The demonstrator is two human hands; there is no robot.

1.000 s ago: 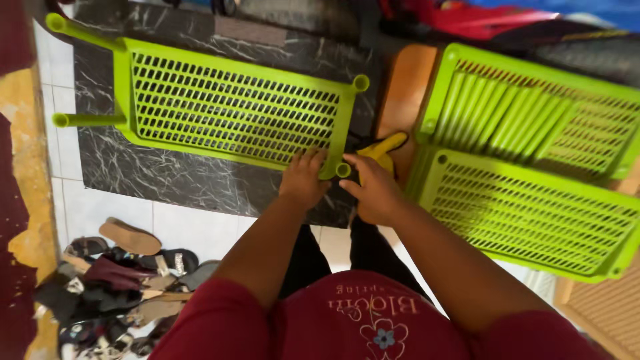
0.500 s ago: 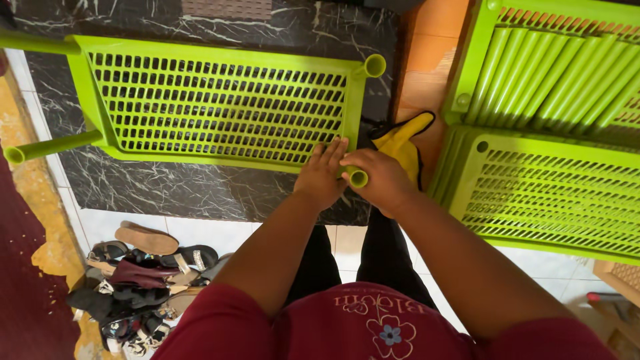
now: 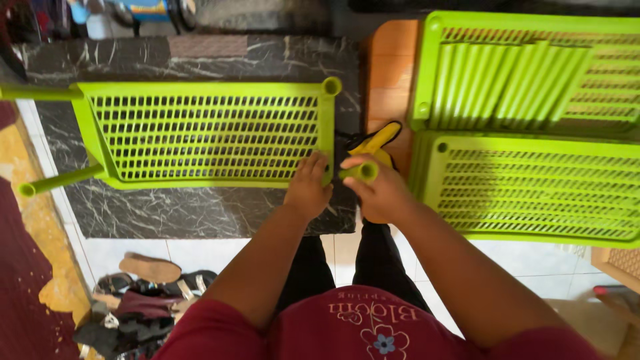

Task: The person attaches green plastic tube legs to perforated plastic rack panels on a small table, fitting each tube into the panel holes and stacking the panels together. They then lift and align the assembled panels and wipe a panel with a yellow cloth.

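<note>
A lime-green perforated plastic shelf (image 3: 200, 133) stands on its side over a black marble slab, two tube legs sticking out at its left. My left hand (image 3: 307, 190) rests on the shelf's near right corner, fingers laid over the rim. My right hand (image 3: 377, 187) is closed around a short green tube leg (image 3: 360, 172) at that same corner, its open end facing up. A yellow-and-black tool (image 3: 377, 141) lies just behind my right hand.
Two more green shelf panels sit at the right, a ribbed one (image 3: 527, 73) above a slotted one (image 3: 533, 190). The marble slab (image 3: 200, 213) lies on white floor tiles. Several sandals and shoes (image 3: 140, 293) are piled at lower left beside a dark red rug (image 3: 27, 300).
The view has shifted so the shelf sits more level and central. My hands stay at the shelf's right corner; the right hand's tube leg now points its open end upward.
</note>
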